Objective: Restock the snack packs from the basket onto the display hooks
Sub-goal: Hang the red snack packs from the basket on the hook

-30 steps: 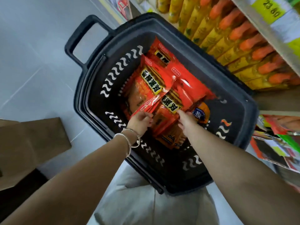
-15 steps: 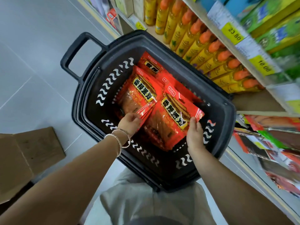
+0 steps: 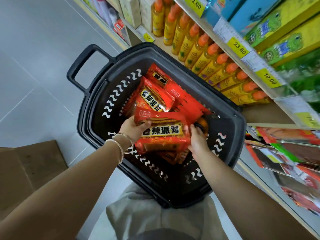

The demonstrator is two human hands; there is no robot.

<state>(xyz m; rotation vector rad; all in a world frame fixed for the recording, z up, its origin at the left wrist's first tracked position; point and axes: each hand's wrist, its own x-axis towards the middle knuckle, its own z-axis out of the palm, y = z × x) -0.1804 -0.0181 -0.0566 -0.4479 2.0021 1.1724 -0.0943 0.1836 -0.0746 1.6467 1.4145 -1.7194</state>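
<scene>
A black plastic basket (image 3: 90,108) stands on the floor below me, holding several red snack packs (image 3: 154,99) with black-and-yellow labels. I hold a bundle of red snack packs (image 3: 162,134) level above the basket's near half. My left hand (image 3: 133,127), with bangles on the wrist, grips the bundle's top left corner. My right hand (image 3: 199,141) grips its right edge, fingers curled under. Snack packs on the display (image 3: 284,153) hang at the right, blurred; the hooks themselves cannot be made out.
Shelves run along the right with yellow bottles with orange caps (image 3: 207,56), green and blue boxes (image 3: 277,30) and yellow price tags (image 3: 239,47). A brown cardboard box (image 3: 26,167) lies on the grey tiled floor at the left. My knee in light trousers (image 3: 155,217) is under the basket's near rim.
Both hands have gathered the packs into one bundle, turned it level and lifted it toward me. The view has swung up along the shelves.
</scene>
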